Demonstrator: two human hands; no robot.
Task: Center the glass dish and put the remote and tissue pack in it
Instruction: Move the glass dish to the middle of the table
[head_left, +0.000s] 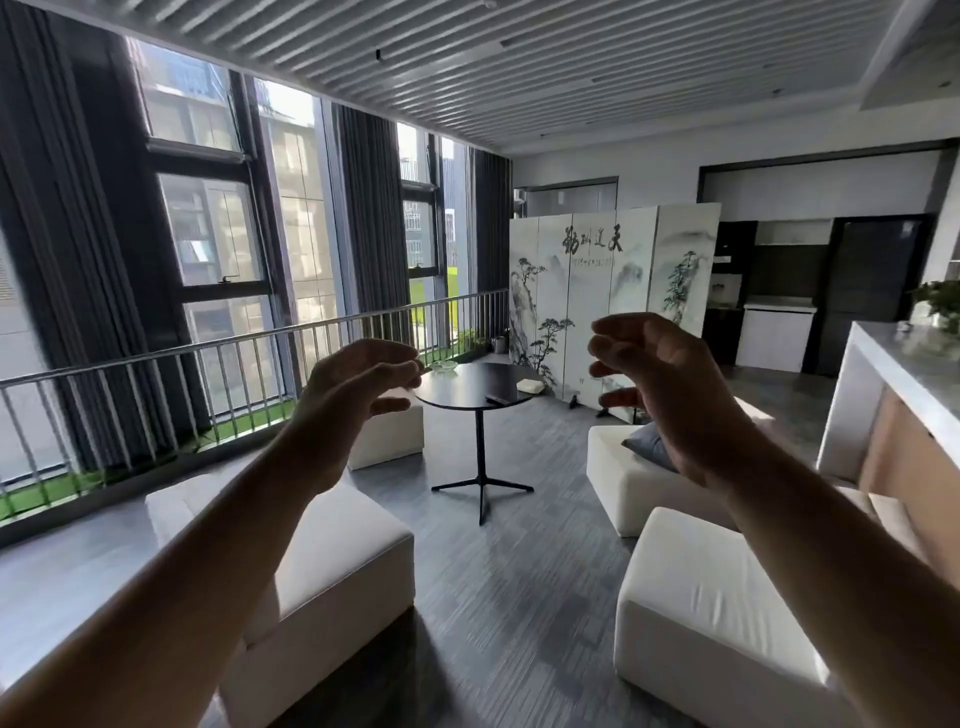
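Note:
A round dark table (467, 387) stands some way ahead in the middle of the room. The glass dish (443, 366) rests near its far left edge. The pale tissue pack (531, 385) lies near the right edge. The dark remote (500, 399) lies near the front right edge. My left hand (358, 384) and my right hand (657, 374) are raised in front of me, far short of the table, fingers curled and apart, holding nothing.
White upholstered seats stand at lower left (322, 551), lower right (711, 613) and right (639, 473), with a small white pouf (387, 434) left of the table. A folding screen (613, 280) stands behind. A railing (208, 374) runs along the left. A counter (904, 374) is at right.

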